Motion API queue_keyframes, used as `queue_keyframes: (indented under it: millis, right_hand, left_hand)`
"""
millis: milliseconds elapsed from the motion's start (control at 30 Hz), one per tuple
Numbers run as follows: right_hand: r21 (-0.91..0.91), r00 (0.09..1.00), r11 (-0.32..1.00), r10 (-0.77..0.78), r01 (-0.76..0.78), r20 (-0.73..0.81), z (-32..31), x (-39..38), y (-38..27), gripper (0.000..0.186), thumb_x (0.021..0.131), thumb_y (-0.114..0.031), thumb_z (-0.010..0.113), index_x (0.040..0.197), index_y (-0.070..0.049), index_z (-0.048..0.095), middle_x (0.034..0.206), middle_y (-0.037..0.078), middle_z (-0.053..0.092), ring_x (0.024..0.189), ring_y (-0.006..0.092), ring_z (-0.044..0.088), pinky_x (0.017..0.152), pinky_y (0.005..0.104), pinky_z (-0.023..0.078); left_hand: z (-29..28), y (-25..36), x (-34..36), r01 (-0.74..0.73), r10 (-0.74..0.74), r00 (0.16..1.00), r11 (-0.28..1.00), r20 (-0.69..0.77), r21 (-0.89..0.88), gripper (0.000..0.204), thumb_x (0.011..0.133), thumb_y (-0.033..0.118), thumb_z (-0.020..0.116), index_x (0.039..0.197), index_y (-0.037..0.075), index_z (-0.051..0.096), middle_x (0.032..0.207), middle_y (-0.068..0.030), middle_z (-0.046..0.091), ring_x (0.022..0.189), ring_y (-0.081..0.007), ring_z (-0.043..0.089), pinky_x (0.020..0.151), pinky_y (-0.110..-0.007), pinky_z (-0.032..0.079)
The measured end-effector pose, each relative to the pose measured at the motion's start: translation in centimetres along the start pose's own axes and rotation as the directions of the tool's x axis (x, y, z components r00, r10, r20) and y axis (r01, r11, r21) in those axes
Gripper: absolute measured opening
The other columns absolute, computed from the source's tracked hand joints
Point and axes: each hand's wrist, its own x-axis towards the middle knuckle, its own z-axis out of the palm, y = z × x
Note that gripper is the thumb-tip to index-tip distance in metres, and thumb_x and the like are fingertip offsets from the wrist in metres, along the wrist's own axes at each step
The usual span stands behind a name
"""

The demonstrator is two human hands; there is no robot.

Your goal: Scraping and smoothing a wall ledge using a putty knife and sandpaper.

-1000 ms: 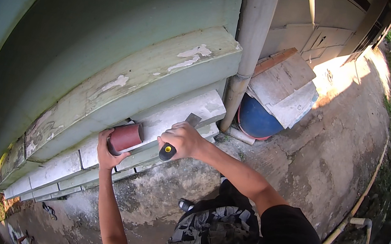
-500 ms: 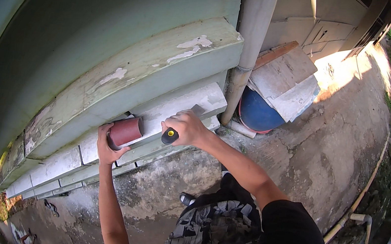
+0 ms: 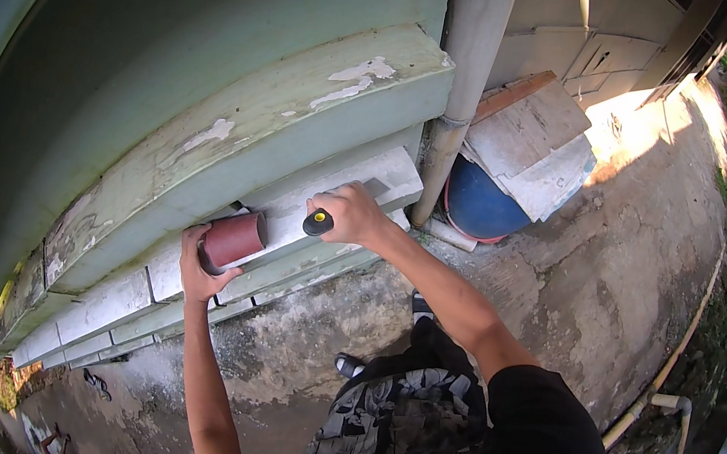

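My left hand is closed around the left end of a reddish-brown sandpaper roll, steadying it on the whitish ledge of the green wall. A hollow end of the roll faces right. Farther right, my right hand grips a scraper by its black handle, whose yellow-centred butt points back at me. Beyond my knuckles, the flat grey blade shows against the ledge; whether its edge touches the surface I cannot tell. Something dark, partly hidden, sits behind the roll.
Above the ledge, a thicker green ledge with peeling paint juts out. A vertical pipe stands at the wall's right end. Beside it is a blue tub topped with boards. Stained concrete lies underfoot, and sandals rest at lower left.
My right hand has shifted a little up along the ledge, away from me, with the scraper. My left hand and the sandpaper roll have hardly moved.
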Motion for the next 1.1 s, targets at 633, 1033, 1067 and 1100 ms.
queue_keyframes:
  millis: [633,1033,1067,1100]
  right_hand:
    - [0.063,1.000,0.998,-0.021,0.020,0.012,-2.8,1.4,-3.3,0.018,0.062,-0.009,0.077,0.071,-0.011,0.062,0.064,0.008,0.065,0.057,0.0305,0.064,0.054,0.0401,0.048]
    - [0.009,0.995,0.996,0.093,-0.093,0.029,-1.4,0.5,0.3,0.016,0.064,-0.007,0.074,0.072,-0.010,0.061,0.060,0.009,0.062,0.056,0.0313,0.064,0.054,0.0413,0.050]
    - [0.006,0.995,0.996,0.094,-0.094,0.022,-0.7,0.4,0.4,0.016,0.064,-0.007,0.074,0.072,-0.010,0.061,0.060,0.009,0.062,0.056,0.0313,0.064,0.054,0.0413,0.050]
    - [0.042,0.997,0.996,0.080,-0.080,0.003,-0.3,0.8,-0.5,0.015,0.065,-0.007,0.074,0.072,-0.010,0.061,0.060,0.009,0.062,0.056,0.0311,0.064,0.054,0.0413,0.050]
  left_hand:
    - [-0.3,-0.6,-0.4,-0.044,0.044,0.999,0.999,-0.012,0.028,0.095,0.054,0.049,0.093,0.127,0.002,0.056,0.116,-0.0174,0.058,0.105,-0.0352,0.060,0.091,-0.043,0.050]
    - [0.3,0.2,0.3,-0.026,0.026,1.000,0.999,0.000,0.027,0.098,0.054,0.054,0.093,0.128,0.002,0.055,0.116,-0.0177,0.058,0.106,-0.0358,0.060,0.093,-0.044,0.048]
    - [0.5,0.3,0.4,-0.008,0.008,1.000,1.000,-0.008,-0.002,0.099,0.054,0.054,0.093,0.128,0.002,0.054,0.116,-0.0175,0.058,0.106,-0.0353,0.059,0.093,-0.044,0.048]
    - [0.4,0.3,-0.1,0.020,-0.020,1.000,0.999,-0.012,-0.031,0.099,0.054,0.055,0.093,0.128,0.001,0.054,0.116,-0.0173,0.058,0.106,-0.0348,0.059,0.093,-0.044,0.048]
